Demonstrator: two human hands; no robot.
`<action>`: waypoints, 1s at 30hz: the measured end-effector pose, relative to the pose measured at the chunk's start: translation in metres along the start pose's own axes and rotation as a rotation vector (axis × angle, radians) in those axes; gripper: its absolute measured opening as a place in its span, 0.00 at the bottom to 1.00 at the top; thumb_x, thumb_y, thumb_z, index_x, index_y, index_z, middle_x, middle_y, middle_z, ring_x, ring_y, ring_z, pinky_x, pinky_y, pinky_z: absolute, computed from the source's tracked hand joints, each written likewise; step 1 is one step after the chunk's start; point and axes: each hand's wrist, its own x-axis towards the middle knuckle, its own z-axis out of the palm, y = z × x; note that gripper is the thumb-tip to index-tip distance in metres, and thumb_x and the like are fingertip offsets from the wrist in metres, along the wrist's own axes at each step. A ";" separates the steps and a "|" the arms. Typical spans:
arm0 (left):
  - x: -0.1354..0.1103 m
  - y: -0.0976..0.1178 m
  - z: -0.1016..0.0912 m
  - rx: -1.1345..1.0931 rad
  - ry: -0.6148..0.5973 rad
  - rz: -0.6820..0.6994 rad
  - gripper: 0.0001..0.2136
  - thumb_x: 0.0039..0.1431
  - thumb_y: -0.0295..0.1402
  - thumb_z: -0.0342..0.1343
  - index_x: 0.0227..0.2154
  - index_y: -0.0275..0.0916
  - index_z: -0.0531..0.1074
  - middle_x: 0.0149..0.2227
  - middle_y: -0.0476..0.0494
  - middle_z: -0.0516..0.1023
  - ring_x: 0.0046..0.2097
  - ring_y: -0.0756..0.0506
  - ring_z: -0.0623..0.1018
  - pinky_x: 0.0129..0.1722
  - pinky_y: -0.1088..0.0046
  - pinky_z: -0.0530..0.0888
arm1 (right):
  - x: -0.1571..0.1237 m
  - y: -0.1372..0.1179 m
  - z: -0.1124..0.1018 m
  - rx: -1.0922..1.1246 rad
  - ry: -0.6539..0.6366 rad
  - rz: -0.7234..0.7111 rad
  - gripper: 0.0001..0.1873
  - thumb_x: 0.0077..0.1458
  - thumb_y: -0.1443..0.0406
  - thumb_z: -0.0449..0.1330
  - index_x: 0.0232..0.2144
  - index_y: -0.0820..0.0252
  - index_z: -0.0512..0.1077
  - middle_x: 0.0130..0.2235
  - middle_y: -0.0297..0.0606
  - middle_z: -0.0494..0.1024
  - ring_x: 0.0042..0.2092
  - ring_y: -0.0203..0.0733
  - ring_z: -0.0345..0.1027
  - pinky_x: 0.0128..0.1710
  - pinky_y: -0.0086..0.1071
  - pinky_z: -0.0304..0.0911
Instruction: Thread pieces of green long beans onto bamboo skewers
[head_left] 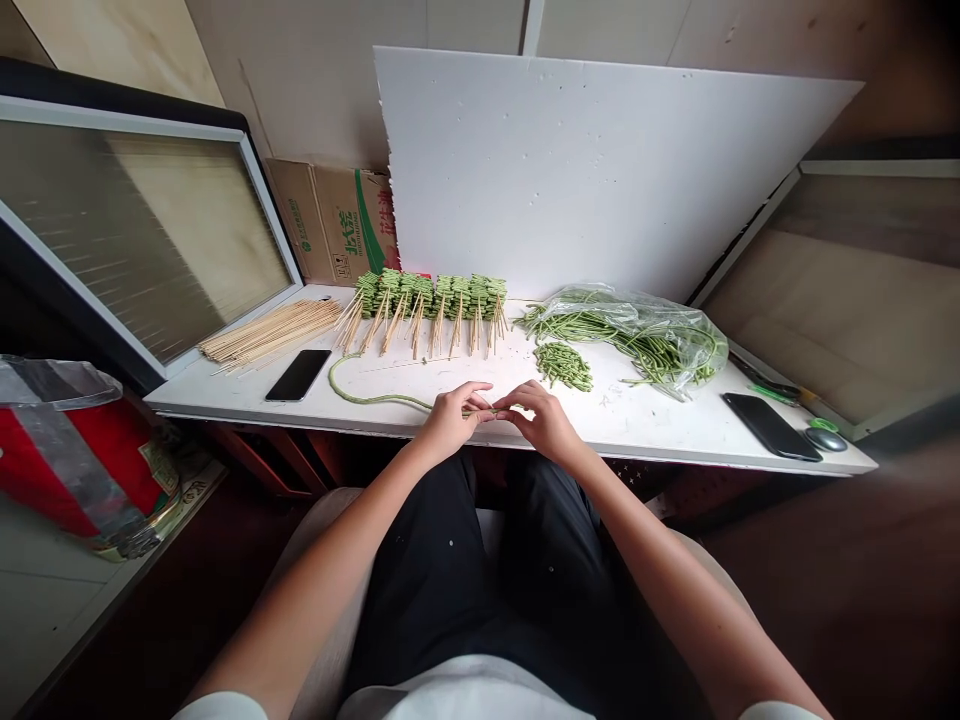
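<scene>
The left hand (450,420) and right hand (544,422) pinch a long green bean (379,399) between their fingers (474,392), its length trailing leftward along the white surface (645,437) (the left hand nearer that trailing end).

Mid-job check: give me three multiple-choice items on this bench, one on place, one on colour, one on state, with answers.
1. Where is the plastic bag? A) on the floor B) right of the small bean pile C) under the table
2. What colour is the long bean? A) red B) white C) green
3. How do the left hand and right hand stand? A) fingers meeting on the bean B) lying flat, apart C) gripping a knife

1 B: the bag lies to the pile's right.
2 C: its skin shows green.
3 A: both hands' fingers pinch it together.
</scene>
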 end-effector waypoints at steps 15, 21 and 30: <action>-0.006 0.009 -0.004 0.095 -0.065 0.068 0.06 0.65 0.34 0.64 0.38 0.39 0.85 0.37 0.41 0.85 0.40 0.43 0.82 0.44 0.66 0.77 | -0.011 0.004 0.007 -0.270 0.047 -0.166 0.12 0.69 0.63 0.59 0.46 0.46 0.83 0.41 0.41 0.84 0.48 0.53 0.68 0.47 0.48 0.62; -0.007 0.013 0.000 0.005 -0.053 0.080 0.12 0.67 0.38 0.61 0.32 0.38 0.84 0.33 0.41 0.83 0.35 0.44 0.80 0.38 0.68 0.76 | -0.013 -0.007 0.017 -0.062 0.283 -0.085 0.11 0.63 0.68 0.62 0.37 0.47 0.84 0.34 0.39 0.83 0.47 0.54 0.70 0.49 0.51 0.67; -0.009 0.018 0.010 -0.067 0.010 0.118 0.19 0.70 0.44 0.57 0.28 0.36 0.81 0.29 0.42 0.80 0.34 0.46 0.79 0.36 0.70 0.75 | -0.015 -0.015 0.039 0.164 0.468 0.162 0.08 0.61 0.58 0.66 0.31 0.50 0.82 0.33 0.40 0.82 0.46 0.53 0.72 0.48 0.49 0.70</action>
